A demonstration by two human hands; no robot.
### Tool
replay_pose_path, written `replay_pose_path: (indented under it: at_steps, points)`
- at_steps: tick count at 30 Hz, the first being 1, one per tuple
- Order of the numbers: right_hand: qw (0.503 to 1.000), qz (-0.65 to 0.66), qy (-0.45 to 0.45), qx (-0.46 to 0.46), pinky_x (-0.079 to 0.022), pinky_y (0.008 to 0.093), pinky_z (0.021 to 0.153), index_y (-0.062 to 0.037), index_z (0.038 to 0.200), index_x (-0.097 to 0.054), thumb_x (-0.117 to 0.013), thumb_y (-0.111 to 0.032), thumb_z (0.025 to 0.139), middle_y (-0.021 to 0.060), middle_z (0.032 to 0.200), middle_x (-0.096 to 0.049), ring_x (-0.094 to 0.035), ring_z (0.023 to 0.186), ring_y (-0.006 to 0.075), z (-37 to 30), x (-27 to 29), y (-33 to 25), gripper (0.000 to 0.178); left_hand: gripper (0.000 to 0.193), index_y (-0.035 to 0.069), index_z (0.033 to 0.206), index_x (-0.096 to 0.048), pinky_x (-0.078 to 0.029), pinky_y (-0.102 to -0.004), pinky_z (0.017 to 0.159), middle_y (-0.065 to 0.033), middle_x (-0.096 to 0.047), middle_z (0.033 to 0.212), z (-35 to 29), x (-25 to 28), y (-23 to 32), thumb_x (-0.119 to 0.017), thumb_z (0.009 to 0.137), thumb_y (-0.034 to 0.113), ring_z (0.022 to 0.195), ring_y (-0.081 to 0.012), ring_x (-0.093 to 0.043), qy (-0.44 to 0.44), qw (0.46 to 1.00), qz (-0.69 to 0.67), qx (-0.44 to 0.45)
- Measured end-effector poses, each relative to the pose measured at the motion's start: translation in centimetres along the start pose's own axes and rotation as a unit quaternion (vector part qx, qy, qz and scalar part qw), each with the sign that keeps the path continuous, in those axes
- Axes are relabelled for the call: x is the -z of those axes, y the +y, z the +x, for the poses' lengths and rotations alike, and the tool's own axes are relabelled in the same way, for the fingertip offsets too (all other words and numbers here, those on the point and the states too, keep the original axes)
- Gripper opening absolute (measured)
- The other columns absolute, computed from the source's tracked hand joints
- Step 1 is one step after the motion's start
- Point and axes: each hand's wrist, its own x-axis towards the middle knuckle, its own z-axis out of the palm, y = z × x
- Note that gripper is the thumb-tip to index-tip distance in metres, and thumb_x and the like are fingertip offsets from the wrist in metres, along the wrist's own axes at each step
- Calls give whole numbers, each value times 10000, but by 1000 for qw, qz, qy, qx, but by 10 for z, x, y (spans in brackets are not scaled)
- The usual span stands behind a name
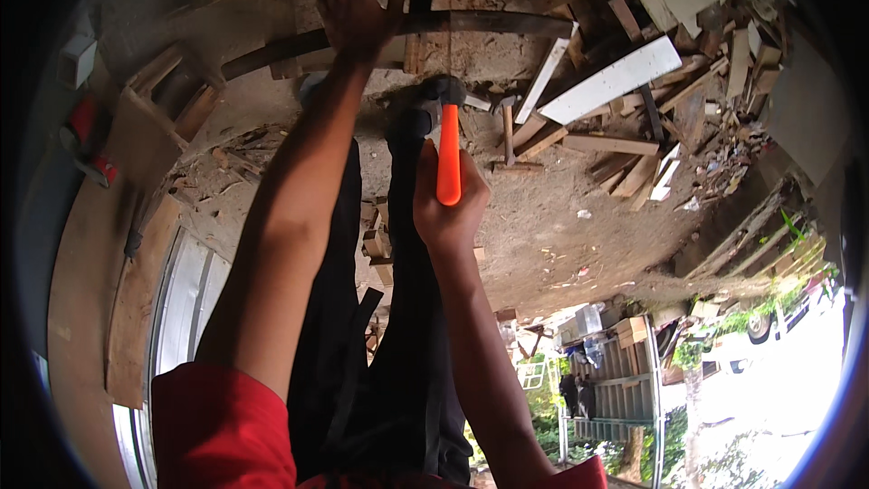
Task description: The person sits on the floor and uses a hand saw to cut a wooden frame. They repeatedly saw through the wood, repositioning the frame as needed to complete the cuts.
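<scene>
My right hand [451, 204] is closed round the bright orange handle of a handsaw [449, 149]. Seen edge-on, the saw's blade is a thin dark line running away from me across a long dark wooden board [489, 23]. To the left of the blade, my left hand [356, 14] bears down on the board, its fingers over the far side and the thumb apart. The board lies crosswise in front of me and looks bent by the lens. My shoe [418, 118] shows just short of it, beside the saw handle.
A hammer [509, 131] lies on the dirt floor right of the saw. White-painted planks [615, 80] and a heap of scrap wood [706, 118] fill the right side. A wooden frame [172, 95] stands at left; a metal rack [615, 389] is at lower right.
</scene>
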Motion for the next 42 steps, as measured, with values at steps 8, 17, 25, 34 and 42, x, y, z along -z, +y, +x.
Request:
replay_pose_path:
  at_steps: [8,17,25,34,42]
  points:
    - [997,62,24,33,-393,356,495,4,706,-552,-697,-266,945,137,588,-538,-469,479,234,-25,8,28,389,343,47,1114,-644,-348,-465,1121,-151,-607,1225,-4,37,-45,-682,916,325,1252,-302,-521,-189,885,-21,-424]
    - [986,46,137,83,-494,442,574,-26,744,-559,-726,-159,835,156,697,-606,-623,628,386,-121,22,-18,232,379,15,1012,-577,-542,-514,724,-253,-668,869,-8,148,43,-663,928,374,858,-444,-669,-383,851,-23,-358]
    - [943,267,193,-44,-461,399,566,28,772,-616,-704,-248,902,212,664,-599,-578,570,384,-227,33,-8,318,323,-19,983,-742,-564,-476,821,-243,-725,999,-50,246,84,-726,815,256,983,-392,-701,-494,734,318,-341]
    - [932,277,188,-136,-490,434,602,30,769,-627,-699,-244,864,241,695,-619,-634,673,427,-341,46,15,298,424,-57,1005,-724,-556,-447,835,-244,-718,1007,-156,290,70,-761,769,294,919,-411,-698,-564,660,360,-342]
    - [905,356,203,-115,-433,374,535,26,795,-630,-706,-204,888,156,622,-574,-535,522,265,-458,26,81,259,387,-28,891,-631,-524,-346,535,-110,-644,694,-210,288,36,-859,766,258,531,-196,-631,-781,586,139,-165]
